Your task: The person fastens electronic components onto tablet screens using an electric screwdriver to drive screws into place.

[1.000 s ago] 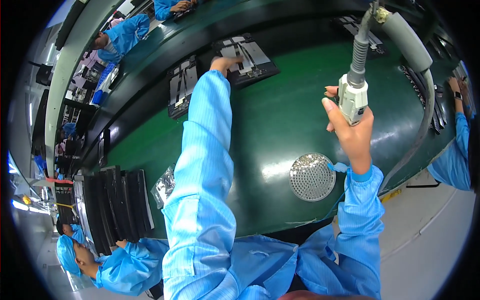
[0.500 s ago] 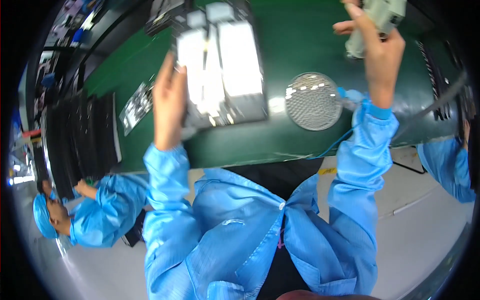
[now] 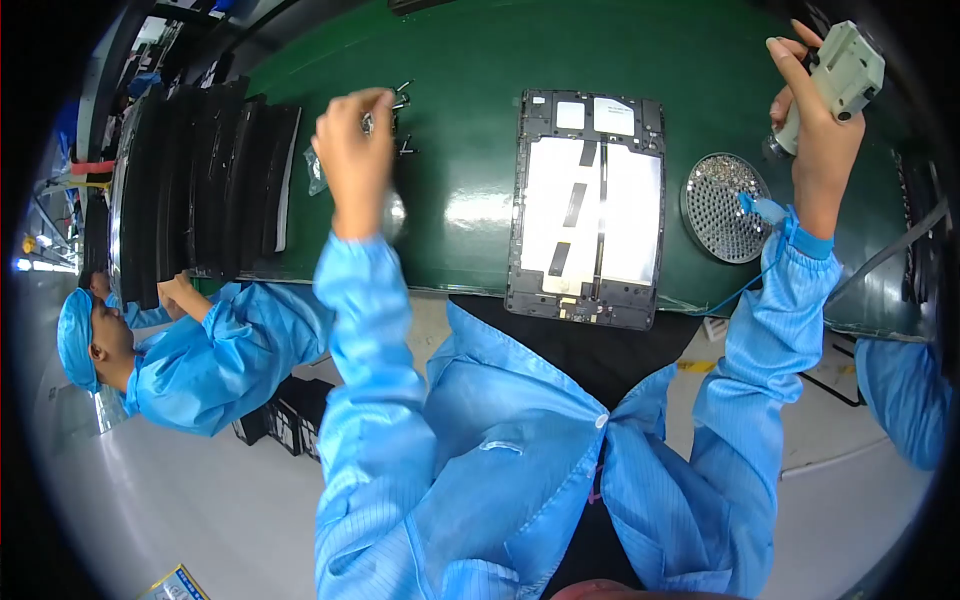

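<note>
My right hand [image 3: 825, 130] is wrapped round a pale grey-green electric screwdriver [image 3: 850, 75], raised over the right of the bench. A blue strap circles that wrist. My left hand [image 3: 358, 150] is at the left with thumb and fingers drawn together, slightly blurred; whatever they pinch is hidden. Right beside its fingertips lie several small dark parts [image 3: 403, 125]. Between my hands, an opened tablet [image 3: 632, 215] lies flat with its inside up, showing silvery battery panels and a black frame. Its lower edge reaches the bench's front edge. Neither hand touches it.
A round perforated tray [image 3: 725, 225] holding small metal bits stands right of the tablet. Black panels [image 3: 190, 190] stand in a row at the left on the green bench [image 3: 460, 130]. A co-worker in blue [image 3: 215, 350] sits at the left; another blue sleeve [image 3: 900, 400] shows at the right.
My left hand has left the tablet and moved to the small parts at the left. The tablet now lies nearer the bench's front edge. My right hand still holds the screwdriver. The view has shifted.
</note>
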`<state>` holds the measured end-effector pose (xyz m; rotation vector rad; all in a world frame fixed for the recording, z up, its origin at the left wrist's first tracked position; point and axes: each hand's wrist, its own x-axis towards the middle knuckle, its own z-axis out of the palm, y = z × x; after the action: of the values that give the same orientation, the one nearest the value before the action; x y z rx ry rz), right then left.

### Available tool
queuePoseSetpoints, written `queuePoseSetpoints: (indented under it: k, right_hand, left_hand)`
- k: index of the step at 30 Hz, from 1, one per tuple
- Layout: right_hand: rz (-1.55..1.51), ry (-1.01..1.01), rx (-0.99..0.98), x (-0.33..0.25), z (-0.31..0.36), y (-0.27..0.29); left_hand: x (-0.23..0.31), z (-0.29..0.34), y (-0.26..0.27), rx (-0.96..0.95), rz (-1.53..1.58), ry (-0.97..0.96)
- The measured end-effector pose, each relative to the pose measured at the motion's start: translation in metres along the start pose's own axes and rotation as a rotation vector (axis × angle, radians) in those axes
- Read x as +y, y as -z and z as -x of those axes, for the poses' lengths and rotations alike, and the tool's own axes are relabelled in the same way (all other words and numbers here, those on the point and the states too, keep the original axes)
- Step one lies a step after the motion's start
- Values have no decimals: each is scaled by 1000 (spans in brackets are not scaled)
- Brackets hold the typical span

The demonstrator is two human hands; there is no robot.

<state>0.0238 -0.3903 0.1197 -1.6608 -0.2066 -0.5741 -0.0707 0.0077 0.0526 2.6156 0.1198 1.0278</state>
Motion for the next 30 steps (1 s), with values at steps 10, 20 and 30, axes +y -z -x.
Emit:
queuePoseSetpoints:
  k: [10, 20, 30]
  right_hand:
    - [-131, -79, 8, -1, 10, 5]
    - [-393, -169, -297, -5, 32, 25]
    - [-399, 19, -469, 11, 67, 33]
  left_hand:
    - [-107, -57, -39, -673, 394, 380]
    - [-71, -52, -29, -188, 713, 304]
    - [39, -20, -89, -214, 865, 197]
